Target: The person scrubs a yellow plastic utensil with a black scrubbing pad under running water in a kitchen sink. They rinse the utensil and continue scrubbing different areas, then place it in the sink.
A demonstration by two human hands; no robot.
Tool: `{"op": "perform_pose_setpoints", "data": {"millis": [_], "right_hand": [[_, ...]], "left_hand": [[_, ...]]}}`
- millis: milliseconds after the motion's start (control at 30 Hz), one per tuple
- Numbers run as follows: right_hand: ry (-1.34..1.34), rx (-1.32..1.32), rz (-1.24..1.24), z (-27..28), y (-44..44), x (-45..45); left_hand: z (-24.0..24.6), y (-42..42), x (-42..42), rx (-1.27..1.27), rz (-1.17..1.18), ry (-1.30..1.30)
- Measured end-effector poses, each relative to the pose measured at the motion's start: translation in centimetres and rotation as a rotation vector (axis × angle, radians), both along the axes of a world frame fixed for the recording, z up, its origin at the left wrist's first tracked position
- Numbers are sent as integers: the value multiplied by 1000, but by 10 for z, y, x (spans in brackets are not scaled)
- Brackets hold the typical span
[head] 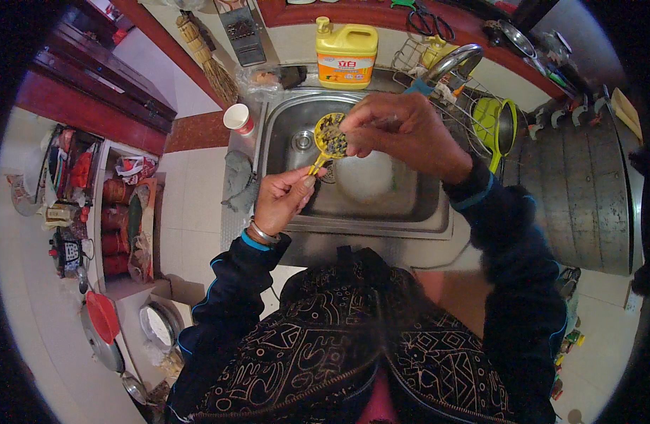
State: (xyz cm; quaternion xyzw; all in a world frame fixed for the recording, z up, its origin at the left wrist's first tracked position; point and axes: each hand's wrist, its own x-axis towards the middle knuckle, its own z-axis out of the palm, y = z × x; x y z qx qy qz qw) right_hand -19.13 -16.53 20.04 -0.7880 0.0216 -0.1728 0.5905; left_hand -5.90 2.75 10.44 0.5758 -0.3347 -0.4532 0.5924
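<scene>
My left hand (285,199) grips the handle of a yellow perforated spoon (325,151), holding it above the stainless steel sink (282,196). Dark spots, like holes, cover much of its round head. At the spoon's upper right side, the thumb and fingers of my right hand (396,130) pinch a small grey-brown wad (332,132). Its material is too blurred to tell; it lies against the inside of the head. Below, the drain strainer (329,172) is partly hidden by the spoon. Whether the pale round patch in the basin is water or light, I cannot tell.
The chrome faucet (457,55) arches behind my right hand. A yellow detergent jug (347,58) stands at the sink's back edge. Left of the basin are a paper cup (239,118) and a grey cloth (237,180). A green-handled pan (500,130) leans right, near a large round steamer (574,185).
</scene>
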Motion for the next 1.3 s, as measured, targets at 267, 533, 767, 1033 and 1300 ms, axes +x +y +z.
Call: {"op": "perform_pose_setpoints", "data": {"millis": [267, 533, 767, 1033, 1300], "right_hand": [[-108, -178, -297, -1, 20, -8], [-211, -325, -433, -31, 38, 4], [-162, -250, -458, -36, 43, 3], [-155, -130, -479, -35, 47, 6], [-68, -80, -429, -38, 36, 3]], "left_hand": [[-5, -6, -9, -29, 154, -5], [-10, -13, -22, -11, 273, -26], [-19, -20, -32, -46, 360, -54], [-16, -22, -33, -30, 374, -45], [-23, -21, -33, -24, 361, -41]]}}
